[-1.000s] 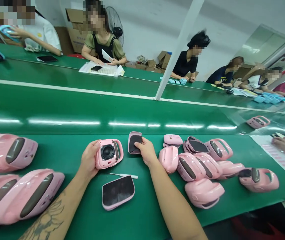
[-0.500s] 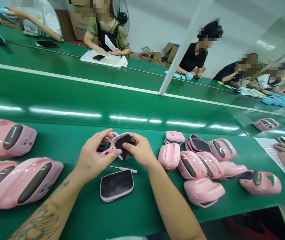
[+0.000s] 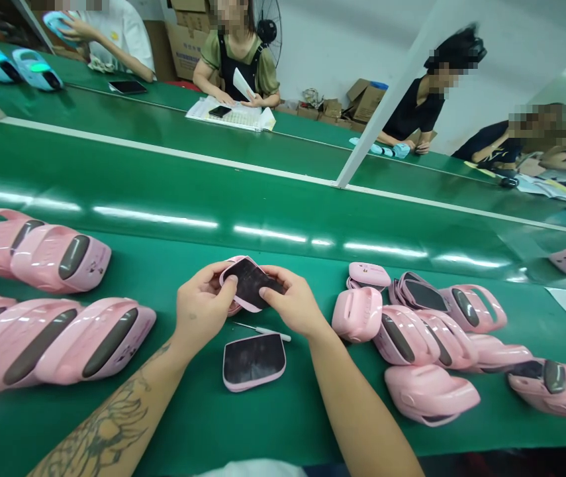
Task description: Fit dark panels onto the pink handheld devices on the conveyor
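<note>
Between both hands, above the green table, is a pink-rimmed panel with a dark glossy face. My left hand is closed on its left edge, thumb flat on the dark face. Part of a pink housing shows behind the panel; the rest is hidden. My right hand pinches the panel's right corner between thumb and fingers. Just below the hands lies a thin screwdriver with a white handle. A second pink-rimmed dark panel rests face up nearer to me.
Pink handled housings stand in rows at the left. More pink housings and stacked dark panels are grouped at the right. A white rail crosses beyond, with a slanted post. Several people sit across the table.
The panel now lies in front of the pink housing and covers most of it; earlier the housing's round dark part showed in my left hand. The camera view has shifted left.
</note>
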